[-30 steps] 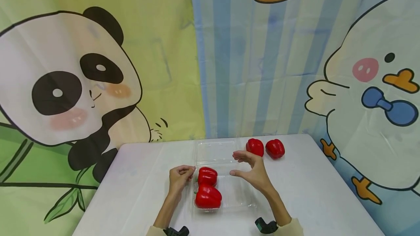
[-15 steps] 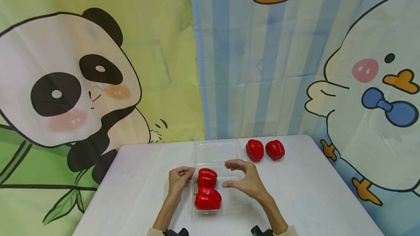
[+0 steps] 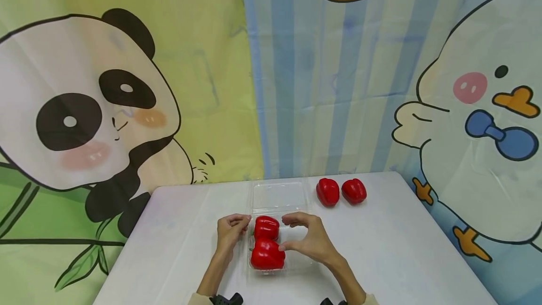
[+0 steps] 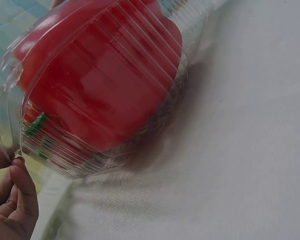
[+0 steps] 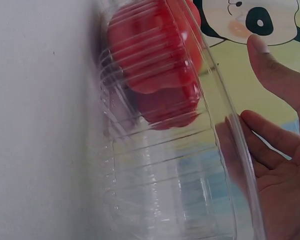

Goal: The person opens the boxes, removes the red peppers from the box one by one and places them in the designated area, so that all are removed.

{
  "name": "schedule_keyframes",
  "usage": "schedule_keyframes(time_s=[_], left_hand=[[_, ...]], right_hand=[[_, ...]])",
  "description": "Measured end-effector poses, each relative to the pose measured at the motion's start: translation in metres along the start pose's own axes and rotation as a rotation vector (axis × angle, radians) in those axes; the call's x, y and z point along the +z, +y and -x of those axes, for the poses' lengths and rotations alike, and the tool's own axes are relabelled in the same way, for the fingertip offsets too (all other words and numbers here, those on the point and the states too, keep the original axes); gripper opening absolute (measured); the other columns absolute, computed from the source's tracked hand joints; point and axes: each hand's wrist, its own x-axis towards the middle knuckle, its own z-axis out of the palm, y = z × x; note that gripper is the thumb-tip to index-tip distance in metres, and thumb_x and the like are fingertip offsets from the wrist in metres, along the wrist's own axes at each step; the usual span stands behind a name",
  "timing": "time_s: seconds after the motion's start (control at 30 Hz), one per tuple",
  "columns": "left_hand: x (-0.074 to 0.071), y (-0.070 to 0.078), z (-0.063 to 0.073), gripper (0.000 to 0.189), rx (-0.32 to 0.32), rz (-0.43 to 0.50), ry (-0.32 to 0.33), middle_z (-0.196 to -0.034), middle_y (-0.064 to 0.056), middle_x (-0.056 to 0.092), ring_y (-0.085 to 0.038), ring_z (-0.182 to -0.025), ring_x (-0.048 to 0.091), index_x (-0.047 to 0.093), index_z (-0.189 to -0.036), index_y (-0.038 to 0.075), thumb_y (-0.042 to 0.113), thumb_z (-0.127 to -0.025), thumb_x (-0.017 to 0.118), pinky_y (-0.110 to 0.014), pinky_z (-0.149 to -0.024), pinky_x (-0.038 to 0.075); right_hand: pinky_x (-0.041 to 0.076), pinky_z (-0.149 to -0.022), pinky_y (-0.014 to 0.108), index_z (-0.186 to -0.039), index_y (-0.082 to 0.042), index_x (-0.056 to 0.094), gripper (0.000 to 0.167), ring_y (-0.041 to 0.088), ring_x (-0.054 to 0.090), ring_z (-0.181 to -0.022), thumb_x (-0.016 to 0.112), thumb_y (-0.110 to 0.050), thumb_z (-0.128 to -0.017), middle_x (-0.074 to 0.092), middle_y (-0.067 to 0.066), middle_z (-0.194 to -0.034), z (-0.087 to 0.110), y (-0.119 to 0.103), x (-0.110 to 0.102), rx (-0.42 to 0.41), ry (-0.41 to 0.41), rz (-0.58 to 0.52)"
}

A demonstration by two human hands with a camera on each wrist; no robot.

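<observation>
A clear plastic container (image 3: pixel 298 262) lies on the table, its clear lid (image 3: pixel 279 195) folded back behind it. Two red bell peppers, a front one (image 3: pixel 267 255) and a rear one (image 3: pixel 267 228), sit one behind the other in its left part. At its left rim my left hand (image 3: pixel 230 232) pinches the edge between thumb and finger, as the left wrist view shows close up. My right hand (image 3: pixel 311 239) is above the container's right part, thumb and fingers spread in a curve, holding nothing. Its thumb tip appears close to the front pepper; whether they touch I cannot tell.
Two more red bell peppers, a left one (image 3: pixel 328 192) and a right one (image 3: pixel 354 191), stand near the back of the white table (image 3: pixel 394 248). Behind the table hangs a printed cartoon curtain (image 3: pixel 292 84).
My right hand has moved left and slightly forward toward me, from near the back peppers to beside the peppers in the container. My left hand has stayed at the rim.
</observation>
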Motion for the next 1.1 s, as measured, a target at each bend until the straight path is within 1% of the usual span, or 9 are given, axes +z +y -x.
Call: schedule_keyframes(time_s=[0.1,0.2,0.33,0.47,0.53,0.7,0.83,0.97,1.1], left_hand=[[0.000,0.001,0.000,0.025,0.003,-0.005,0.003,-0.077,-0.009,0.075,-0.010,-0.063,0.061,0.079,-0.107,-0.011,0.013,-0.098,0.082,-0.019,-0.058,0.055],[0.001,0.001,0.000,0.025,0.010,-0.009,0.006,-0.076,-0.008,0.074,-0.010,-0.062,0.061,0.079,-0.106,-0.011,0.013,-0.098,0.082,-0.019,-0.058,0.054],[0.001,0.000,0.000,0.023,0.006,-0.018,0.015,-0.074,-0.007,0.073,-0.010,-0.062,0.061,0.080,-0.103,-0.009,0.013,-0.098,0.082,-0.019,-0.058,0.054],[0.001,-0.001,0.000,0.021,0.000,-0.020,0.023,-0.072,-0.005,0.071,-0.010,-0.062,0.061,0.080,-0.101,-0.008,0.013,-0.097,0.082,-0.019,-0.058,0.055],[0.001,-0.001,0.000,0.023,0.010,-0.021,0.020,-0.072,-0.005,0.072,-0.010,-0.062,0.061,0.079,-0.101,-0.009,0.013,-0.097,0.082,-0.019,-0.058,0.054],[0.002,-0.002,-0.001,0.022,0.008,-0.020,0.022,-0.074,-0.007,0.073,-0.010,-0.063,0.062,0.079,-0.102,-0.009,0.013,-0.098,0.082,-0.019,-0.058,0.055],[0.001,-0.002,-0.001,0.020,0.000,-0.023,0.028,-0.075,-0.007,0.073,-0.010,-0.063,0.061,0.080,-0.101,-0.008,0.011,-0.097,0.082,-0.019,-0.058,0.054],[0.001,-0.002,0.000,0.019,0.002,-0.022,0.029,-0.073,-0.005,0.072,-0.009,-0.063,0.061,0.080,-0.101,-0.007,0.011,-0.097,0.082,-0.019,-0.057,0.053],[0.002,-0.002,-0.002,0.019,0.004,-0.024,0.029,-0.073,-0.005,0.072,-0.010,-0.063,0.061,0.080,-0.101,-0.007,0.012,-0.097,0.082,-0.019,-0.058,0.053]], right_hand=[[0.062,-0.103,0.057,-0.131,-0.014,0.076,0.063,0.037,0.076,-0.113,0.103,-0.023,-0.074,0.081,0.006,-0.126,0.002,-0.002,0.003,0.029,-0.008,-0.014],[0.061,-0.103,0.059,-0.132,-0.010,0.076,0.064,0.037,0.076,-0.113,0.102,-0.023,-0.075,0.080,0.009,-0.128,0.005,-0.002,0.007,0.060,-0.025,-0.022],[0.062,-0.102,0.058,-0.134,-0.008,0.075,0.064,0.037,0.075,-0.113,0.100,-0.027,-0.078,0.080,0.007,-0.128,0.008,-0.002,0.012,0.081,-0.051,-0.022],[0.063,-0.100,0.057,-0.133,-0.008,0.076,0.064,0.037,0.075,-0.112,0.100,-0.030,-0.079,0.081,0.007,-0.128,0.009,-0.002,0.016,0.080,-0.072,-0.017],[0.063,-0.100,0.057,-0.132,-0.007,0.076,0.064,0.037,0.076,-0.111,0.100,-0.031,-0.079,0.081,0.008,-0.126,0.008,-0.004,0.017,0.081,-0.082,-0.009],[0.064,-0.098,0.052,-0.131,-0.006,0.077,0.062,0.034,0.076,-0.109,0.100,-0.031,-0.079,0.083,0.007,-0.121,0.008,-0.006,0.021,0.103,-0.116,0.019],[0.065,-0.096,0.048,-0.130,-0.007,0.077,0.062,0.032,0.076,-0.108,0.100,-0.032,-0.079,0.083,0.006,-0.120,0.009,-0.008,0.024,0.111,-0.138,0.039],[0.065,-0.094,0.046,-0.130,-0.007,0.077,0.062,0.030,0.074,-0.107,0.099,-0.036,-0.080,0.082,0.004,-0.121,0.010,-0.008,0.026,0.103,-0.161,0.074],[0.065,-0.092,0.041,-0.130,-0.007,0.077,0.064,0.027,0.074,-0.105,0.099,-0.039,-0.079,0.082,0.002,-0.121,0.009,-0.008,0.027,0.088,-0.173,0.116]])
